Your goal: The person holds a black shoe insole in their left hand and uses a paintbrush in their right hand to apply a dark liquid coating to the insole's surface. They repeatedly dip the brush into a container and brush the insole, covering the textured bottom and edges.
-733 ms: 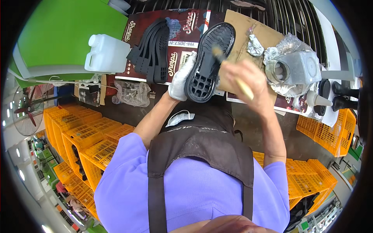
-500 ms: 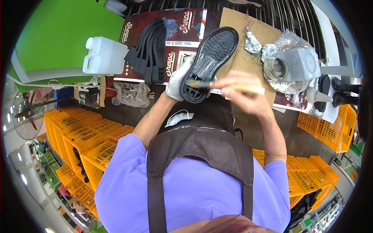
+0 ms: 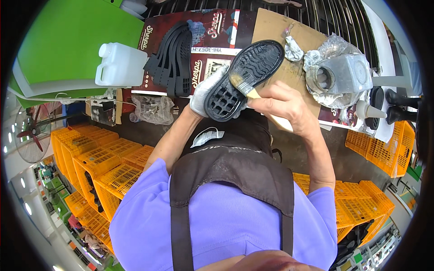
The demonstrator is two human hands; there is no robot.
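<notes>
My left hand (image 3: 202, 95), in a white glove, grips a black shoe sole (image 3: 260, 58) from beneath and along its left edge. The sole is tilted, its wavy-ribbed and gridded hollow side facing up. Bare, my right hand (image 3: 285, 105) is closed round the wooden handle of a flat paintbrush (image 3: 244, 86). The brush's bristles touch the middle of the sole. Several black soles (image 3: 174, 58) lie fanned in a stack to the left. Some of my left fingers are hidden under the sole.
A translucent plastic jug (image 3: 122, 65) stands at the left by a green board (image 3: 77, 40). On the right are a clear cut-open container (image 3: 356, 72) wrapped in plastic, a crumpled wad (image 3: 294, 49) on cardboard (image 3: 271, 27), and a white nozzle bottle (image 3: 368, 110). Orange crates (image 3: 108, 162) stand below.
The brush has moved from the sole's near end up to its middle, its handle now pointing down to the right. The sole has turned and tipped slightly rightward in my left hand.
</notes>
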